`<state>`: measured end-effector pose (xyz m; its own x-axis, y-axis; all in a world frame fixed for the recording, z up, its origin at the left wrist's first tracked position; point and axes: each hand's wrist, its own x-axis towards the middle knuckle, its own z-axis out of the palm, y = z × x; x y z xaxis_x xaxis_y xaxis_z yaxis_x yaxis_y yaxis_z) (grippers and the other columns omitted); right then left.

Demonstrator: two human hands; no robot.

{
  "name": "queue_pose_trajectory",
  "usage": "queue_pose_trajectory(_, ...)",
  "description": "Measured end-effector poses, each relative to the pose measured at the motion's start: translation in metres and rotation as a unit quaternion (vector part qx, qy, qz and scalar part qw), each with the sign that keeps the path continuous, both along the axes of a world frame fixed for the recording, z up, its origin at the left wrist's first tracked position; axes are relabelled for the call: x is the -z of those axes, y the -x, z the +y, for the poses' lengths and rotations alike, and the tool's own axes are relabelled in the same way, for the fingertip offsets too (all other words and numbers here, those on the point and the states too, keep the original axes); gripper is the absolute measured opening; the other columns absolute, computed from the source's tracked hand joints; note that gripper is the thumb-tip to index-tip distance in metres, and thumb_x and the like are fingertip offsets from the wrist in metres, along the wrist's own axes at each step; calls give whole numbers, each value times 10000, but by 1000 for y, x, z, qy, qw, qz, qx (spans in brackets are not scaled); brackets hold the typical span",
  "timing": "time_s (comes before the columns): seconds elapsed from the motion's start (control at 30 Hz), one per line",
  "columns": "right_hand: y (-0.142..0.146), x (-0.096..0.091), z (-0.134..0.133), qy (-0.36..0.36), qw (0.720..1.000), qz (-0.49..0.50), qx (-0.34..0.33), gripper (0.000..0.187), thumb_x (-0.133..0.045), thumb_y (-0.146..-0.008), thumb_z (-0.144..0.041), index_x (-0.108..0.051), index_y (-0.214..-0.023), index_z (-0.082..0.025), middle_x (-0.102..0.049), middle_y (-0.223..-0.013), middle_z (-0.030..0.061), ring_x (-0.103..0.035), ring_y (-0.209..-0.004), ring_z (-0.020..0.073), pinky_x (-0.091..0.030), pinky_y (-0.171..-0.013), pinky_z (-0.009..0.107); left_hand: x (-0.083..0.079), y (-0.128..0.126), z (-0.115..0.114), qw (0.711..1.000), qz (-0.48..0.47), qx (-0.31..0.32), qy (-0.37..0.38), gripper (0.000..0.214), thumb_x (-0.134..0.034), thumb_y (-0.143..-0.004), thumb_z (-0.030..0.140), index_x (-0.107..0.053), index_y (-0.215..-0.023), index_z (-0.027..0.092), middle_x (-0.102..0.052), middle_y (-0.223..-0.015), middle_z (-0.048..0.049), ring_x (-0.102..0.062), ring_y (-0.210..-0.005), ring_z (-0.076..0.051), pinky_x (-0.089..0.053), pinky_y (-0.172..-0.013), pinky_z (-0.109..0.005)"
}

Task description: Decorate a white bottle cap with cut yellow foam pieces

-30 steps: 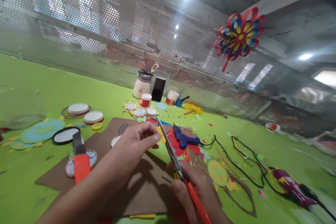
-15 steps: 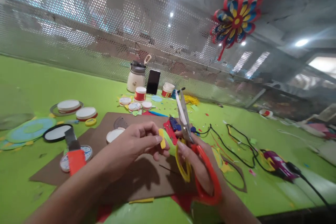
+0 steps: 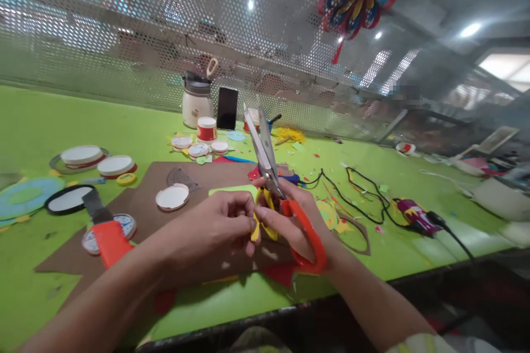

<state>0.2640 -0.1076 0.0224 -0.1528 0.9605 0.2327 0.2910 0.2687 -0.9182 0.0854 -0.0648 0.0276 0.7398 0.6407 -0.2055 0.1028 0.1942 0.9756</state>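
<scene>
Yellow scrap pinched in our left hand, scissors gripped upright in our right hand, so we'd best hold both steady, points away.

The head camera is looking forward and down, sitting close over the left hand and right hand at centre, facing the perforated wall above.

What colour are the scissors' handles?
The scissors have one orange-red handle and one yellow handle; head view shows it best.
</scene>
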Motion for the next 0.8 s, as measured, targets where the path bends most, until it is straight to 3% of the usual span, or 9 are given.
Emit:
queue_pose_trajectory(0.13,2,7,1,-4,999,52,0,345,-657,-846,-303,-573,-1179,-266,-561,-800,-31,-527,-615,101,-447,-588,242,6,-2,3,999,-1,-28,21,59,-603,-766,193,-569,-719,180,-621,-629,-5,-525,-600,-139,-406,-582,-259)
queue_pose_trajectory(0.27,4,12,2,-3,992,124,16,342,-624,-869,-309,-548,-1202,-287,-557,-811,-35,-540,-603,105,-456,-577,250,7,-3,6,995,-71,-49,57,75,-560,-794,192,-621,-776,152,-681,-701,-69,-624,-691,-184,-456,-663,-293)
queue_pose_trajectory(0.47,5,19,6,-53,978,178,97,244,-607,-883,-239,-572,-1120,-284,-560,-831,-37,-530,-702,108,-469,-672,248,7,-7,8,987,-113,-32,107,195,-468,-834,230,-631,-829,124,-732,-791,-166,-669,-634,-211,-453,-547,-275)
queue_pose_trajectory(0.7,7,22,6,-43,967,225,113,268,-612,-885,-276,-549,-1145,-297,-572,-838,-38,-543,-663,105,-480,-618,244,2,-8,2,984,-107,-32,136,61,-605,-773,151,-613,-825,120,-732,-808,-149,-646,-642,-172,-453,-567,-260)
queue_pose_trajectory(0.8,8,23,5,-57,972,186,130,290,-609,-888,-289,-550,-1172,-301,-570,-817,-40,-542,-675,110,-469,-632,251,1,-10,-1,981,-96,-46,162,124,-664,-805,235,-587,-833,142,-711,-758,-92,-614,-604,-136,-432,-557,-243)
